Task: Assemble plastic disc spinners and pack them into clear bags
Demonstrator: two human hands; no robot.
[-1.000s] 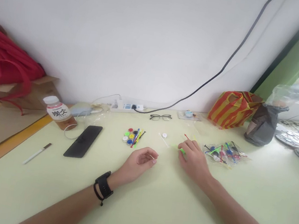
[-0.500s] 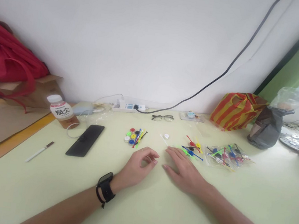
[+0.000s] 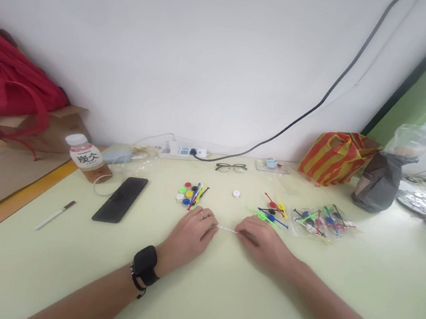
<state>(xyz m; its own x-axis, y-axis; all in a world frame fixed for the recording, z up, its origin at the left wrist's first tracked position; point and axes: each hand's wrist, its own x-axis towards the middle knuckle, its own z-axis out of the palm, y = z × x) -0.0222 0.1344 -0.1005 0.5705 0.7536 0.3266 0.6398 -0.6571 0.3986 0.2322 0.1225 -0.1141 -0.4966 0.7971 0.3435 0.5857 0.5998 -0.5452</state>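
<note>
A thin white plastic stick [image 3: 227,229] is stretched level between my two hands, just above or on the table. My left hand [image 3: 192,233], with a ring and a black watch, pinches its left end. My right hand [image 3: 263,240] is closed on the other end. Beyond them lies a small white round disc [image 3: 236,194]. To the left sit several coloured discs [image 3: 188,194] beside a bundle of coloured sticks [image 3: 198,194]. Right of my right hand, a loose group of coloured sticks and discs [image 3: 272,213] lies near a clear bag of similar parts [image 3: 321,222].
At left are a black phone [image 3: 120,199], a pen [image 3: 55,215] and a drink bottle [image 3: 88,158]. Eyeglasses [image 3: 231,168] and a power strip [image 3: 183,152] lie by the wall. A striped bag [image 3: 338,158] and a dark bag [image 3: 379,183] stand at back right.
My right hand has taken hold of the white stick and brought it nearer, away from the white disc. My left hand has closed on its other end.
</note>
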